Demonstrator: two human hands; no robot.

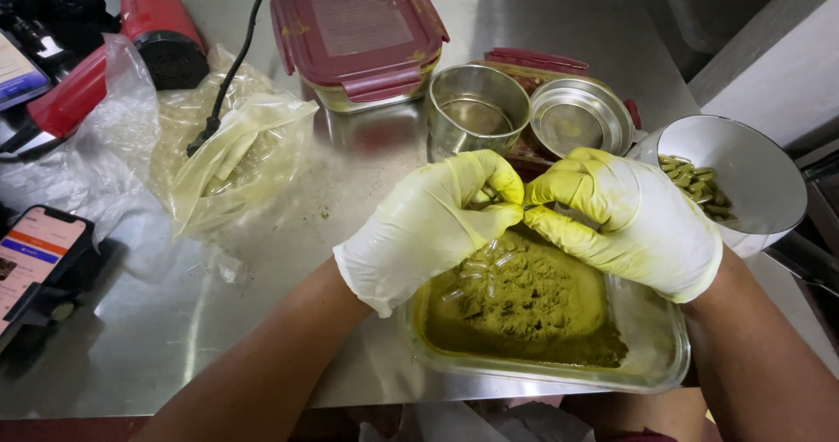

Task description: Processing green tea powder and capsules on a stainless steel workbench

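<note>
Capsule filling in progress over the glass dish, lower centre of frame.

Nearest the camera, a glass dish holding olive-green powder sits on the steel bench. Directly above it, the gloved left hand and right hand meet fingertip to fingertip, both pinched on a small capsule, barely visible between them. Judgement: the halves are being joined; the next move calls for a firm, straight press without spilling powder. At right, a white bowl contains finished green capsules. At left, a plastic bag of empty shells. Farther back, two steel tins and a red-lidded container.
</note>
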